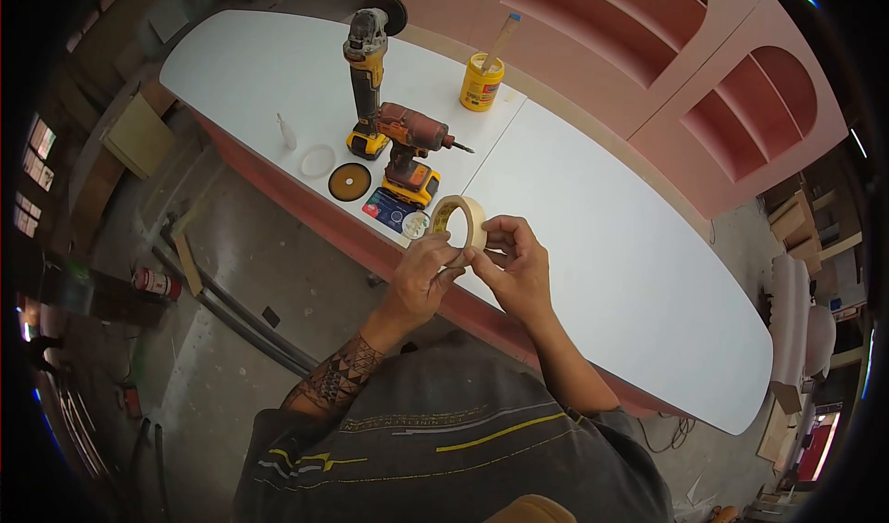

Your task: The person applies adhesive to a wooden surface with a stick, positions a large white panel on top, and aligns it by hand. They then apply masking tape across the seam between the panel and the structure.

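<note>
Between my two hands I hold a roll of masking tape, raised over the near edge of the white tabletop. My left hand has its fingers closed on the lower left side of the roll. My right hand pinches the right side, thumb at the front and fingers bent behind. Just beyond the roll stand a red and black impact driver with a yellow battery and an upright angle grinder. A blue card and a small round white lid or dish lie close to my left hand.
A yellow tub with a stick in it stands toward the back edge. A brown abrasive disc, a clear ring and a small white bottle lie left. Pink arched shelving rises behind. Hoses run along the floor.
</note>
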Available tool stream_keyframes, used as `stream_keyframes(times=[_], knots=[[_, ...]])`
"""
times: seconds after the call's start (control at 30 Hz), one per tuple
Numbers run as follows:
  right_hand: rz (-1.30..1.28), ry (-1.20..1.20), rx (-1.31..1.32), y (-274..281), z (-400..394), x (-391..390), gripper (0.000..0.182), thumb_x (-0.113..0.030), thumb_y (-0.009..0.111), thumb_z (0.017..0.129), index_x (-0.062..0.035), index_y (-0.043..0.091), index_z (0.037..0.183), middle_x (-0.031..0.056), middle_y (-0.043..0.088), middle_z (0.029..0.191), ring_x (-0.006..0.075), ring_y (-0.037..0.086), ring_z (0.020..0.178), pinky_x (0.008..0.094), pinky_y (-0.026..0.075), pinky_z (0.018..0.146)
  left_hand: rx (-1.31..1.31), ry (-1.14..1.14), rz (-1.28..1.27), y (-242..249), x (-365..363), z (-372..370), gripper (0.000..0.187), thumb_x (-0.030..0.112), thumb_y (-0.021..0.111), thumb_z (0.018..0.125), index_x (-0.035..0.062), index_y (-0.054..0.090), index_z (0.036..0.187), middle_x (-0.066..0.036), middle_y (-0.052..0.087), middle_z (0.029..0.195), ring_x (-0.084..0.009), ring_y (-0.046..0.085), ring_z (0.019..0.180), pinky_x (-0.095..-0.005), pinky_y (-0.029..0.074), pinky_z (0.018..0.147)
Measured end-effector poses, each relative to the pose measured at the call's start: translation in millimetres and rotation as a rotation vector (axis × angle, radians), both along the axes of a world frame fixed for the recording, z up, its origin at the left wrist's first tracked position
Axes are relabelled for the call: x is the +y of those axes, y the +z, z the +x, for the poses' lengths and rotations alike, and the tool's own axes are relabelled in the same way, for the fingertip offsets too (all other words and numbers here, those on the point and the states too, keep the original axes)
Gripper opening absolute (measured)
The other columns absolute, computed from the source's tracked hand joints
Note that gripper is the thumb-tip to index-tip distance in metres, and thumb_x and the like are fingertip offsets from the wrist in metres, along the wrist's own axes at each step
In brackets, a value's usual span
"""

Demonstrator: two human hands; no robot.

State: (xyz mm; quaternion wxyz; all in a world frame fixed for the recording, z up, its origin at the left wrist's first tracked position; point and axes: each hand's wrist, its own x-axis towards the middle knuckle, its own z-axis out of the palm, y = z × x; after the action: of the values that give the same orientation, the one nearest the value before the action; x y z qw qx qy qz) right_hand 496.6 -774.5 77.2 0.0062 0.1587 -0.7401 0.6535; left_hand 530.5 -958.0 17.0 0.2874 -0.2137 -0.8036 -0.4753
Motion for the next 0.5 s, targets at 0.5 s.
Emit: stream_keyframes(times=[0.5], knots=[[0.271, 0.105, 0.157, -15.4, -2.8, 11.0, 0.025, -0.016, 0.084, 0.095, 0.0021, 0.070, 0.103, 0.0142, 0.080, 0.095, 0.0258, 0.082, 0.093, 0.0362, 0.066, 0.084, -0.055, 0.051, -0.054, 0.3, -5.3, 18.9, 0.027, 0.005, 0.078, 0.093, 0.0029, 0.067, 0.117, -0.015, 0.070, 0.113, -0.0371, 0.068, 0.109, -0.0474, 0.056, 0.096]])
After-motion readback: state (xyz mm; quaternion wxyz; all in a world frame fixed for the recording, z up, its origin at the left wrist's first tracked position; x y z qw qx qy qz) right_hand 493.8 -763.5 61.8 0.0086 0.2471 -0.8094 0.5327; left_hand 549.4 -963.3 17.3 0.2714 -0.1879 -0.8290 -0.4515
